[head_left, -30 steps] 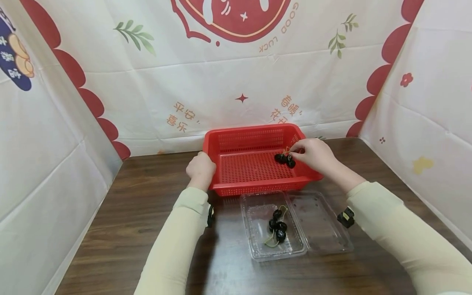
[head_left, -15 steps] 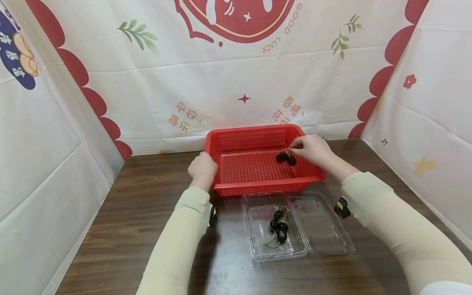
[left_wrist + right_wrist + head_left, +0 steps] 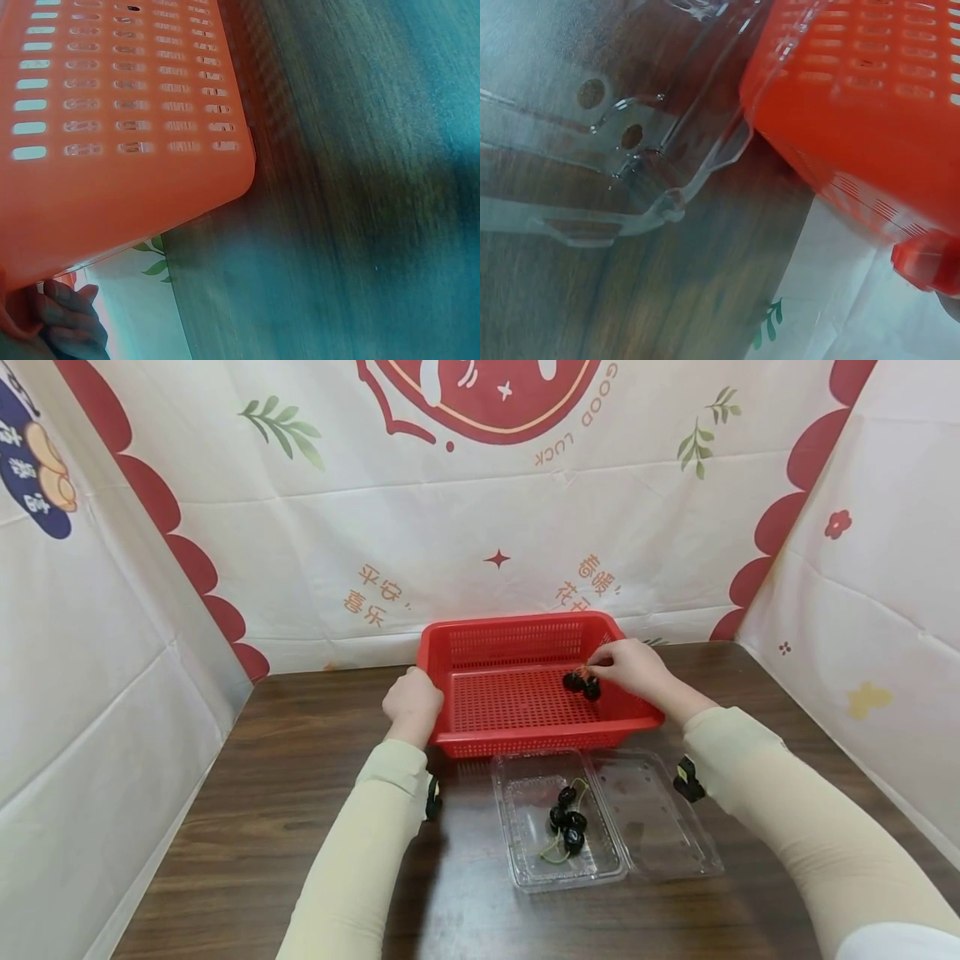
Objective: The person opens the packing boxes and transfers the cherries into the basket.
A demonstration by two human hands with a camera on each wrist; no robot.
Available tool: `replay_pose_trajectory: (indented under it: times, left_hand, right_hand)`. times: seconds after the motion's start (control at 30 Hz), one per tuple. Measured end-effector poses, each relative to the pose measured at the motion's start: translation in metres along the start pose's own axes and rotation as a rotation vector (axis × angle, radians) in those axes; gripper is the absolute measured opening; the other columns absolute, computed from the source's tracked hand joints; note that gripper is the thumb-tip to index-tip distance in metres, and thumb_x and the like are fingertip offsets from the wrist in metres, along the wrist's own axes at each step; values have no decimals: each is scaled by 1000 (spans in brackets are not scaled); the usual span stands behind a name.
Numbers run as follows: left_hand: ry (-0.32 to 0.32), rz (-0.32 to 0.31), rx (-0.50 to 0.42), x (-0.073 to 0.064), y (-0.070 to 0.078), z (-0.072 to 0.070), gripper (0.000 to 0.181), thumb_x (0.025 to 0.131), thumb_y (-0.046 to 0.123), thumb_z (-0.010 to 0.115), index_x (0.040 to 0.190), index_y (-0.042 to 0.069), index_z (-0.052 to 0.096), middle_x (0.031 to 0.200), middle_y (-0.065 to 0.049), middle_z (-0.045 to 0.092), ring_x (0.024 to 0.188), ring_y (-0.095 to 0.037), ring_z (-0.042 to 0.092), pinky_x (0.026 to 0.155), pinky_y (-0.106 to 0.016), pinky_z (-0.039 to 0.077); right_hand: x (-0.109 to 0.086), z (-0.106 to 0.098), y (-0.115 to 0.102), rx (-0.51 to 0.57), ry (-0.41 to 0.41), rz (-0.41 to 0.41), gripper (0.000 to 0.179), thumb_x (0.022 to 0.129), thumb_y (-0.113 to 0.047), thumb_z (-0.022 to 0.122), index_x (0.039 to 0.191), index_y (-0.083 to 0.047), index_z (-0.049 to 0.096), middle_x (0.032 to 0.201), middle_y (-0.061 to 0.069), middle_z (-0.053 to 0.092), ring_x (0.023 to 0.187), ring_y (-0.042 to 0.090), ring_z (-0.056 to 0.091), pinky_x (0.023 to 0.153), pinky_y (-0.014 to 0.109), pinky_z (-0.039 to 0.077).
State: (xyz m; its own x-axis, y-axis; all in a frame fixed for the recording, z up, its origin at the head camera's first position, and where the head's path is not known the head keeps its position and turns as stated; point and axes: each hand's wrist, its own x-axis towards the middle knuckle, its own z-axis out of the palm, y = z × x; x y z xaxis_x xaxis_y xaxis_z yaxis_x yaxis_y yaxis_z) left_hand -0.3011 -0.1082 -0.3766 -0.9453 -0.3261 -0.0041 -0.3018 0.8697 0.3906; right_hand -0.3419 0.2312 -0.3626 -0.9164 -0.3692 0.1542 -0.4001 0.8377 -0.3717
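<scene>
In the head view my left hand grips the left rim of a red plastic basket. Its curled fingers show under the rim in the left wrist view. Over the basket's right end, my right hand pinches the thin stems of a few dark cherries, which hang low inside, close over the slotted floor. Nearer to me lies a clear plastic box with several more dark cherries on green stems. The right wrist view leaves the right hand almost wholly out.
The box's clear lid is folded open to the right, its back edge close to the basket's front wall. Brown wood-grain table lies underneath. A printed white cloth rises behind the table and along both sides.
My right forearm has swung a little to the left, while the hand and the pinched cherries rose slightly and then dipped again. My left hand keeps its grip on the rim.
</scene>
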Motion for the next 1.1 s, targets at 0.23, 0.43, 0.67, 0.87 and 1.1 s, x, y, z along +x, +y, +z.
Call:
replay_pose_trajectory:
  times: [0.23, 0.43, 0.67, 0.87, 1.1]
  left_hand:
    - [-4, -1, -10, 1, 0, 1, 28, 91, 24, 60, 106, 1, 55, 85, -13, 62, 71, -26, 61, 61, -42, 53]
    - [2, 6, -9, 2, 0, 1, 28, 91, 24, 59, 107, 1, 55, 85, -14, 63, 71, -26, 61, 61, -43, 53]
    - [-3, -3, -9, 3, 0, 0, 29, 91, 24, 58, 108, 1, 55, 88, -14, 63, 75, -27, 62, 63, -43, 53]
    - [-15, 3, -20, 3, 0, -2, 29, 91, 24, 58, 109, 1, 55, 88, -14, 63, 75, -27, 62, 63, -43, 53]
    - [-14, -1, -17, 3, -1, 0, 29, 91, 24, 58, 108, 1, 55, 87, -13, 62, 74, -27, 62, 63, -43, 53]
  right_hand:
    - [2, 7, 0, -101, 7, -19, 16, 89, -15, 70, 100, -4, 76, 93, 11, 73, 90, 29, 66, 87, 51, 49]
    - [3, 10, -1, -171, 9, -14, 17, 88, -16, 71, 100, -5, 76, 92, 10, 73, 90, 29, 66, 86, 50, 49]
    - [5, 13, 1, -243, 1, -47, 13, 87, -18, 73, 96, -9, 78, 86, 5, 73, 85, 27, 67, 84, 49, 47]
    - [6, 13, 0, -308, 13, -81, 10, 86, -18, 74, 92, -11, 78, 85, 3, 73, 83, 25, 67, 80, 48, 46]
    - [6, 16, 0, -375, 8, -123, 7, 86, -19, 75, 88, -13, 78, 80, 1, 72, 74, 19, 65, 74, 46, 43]
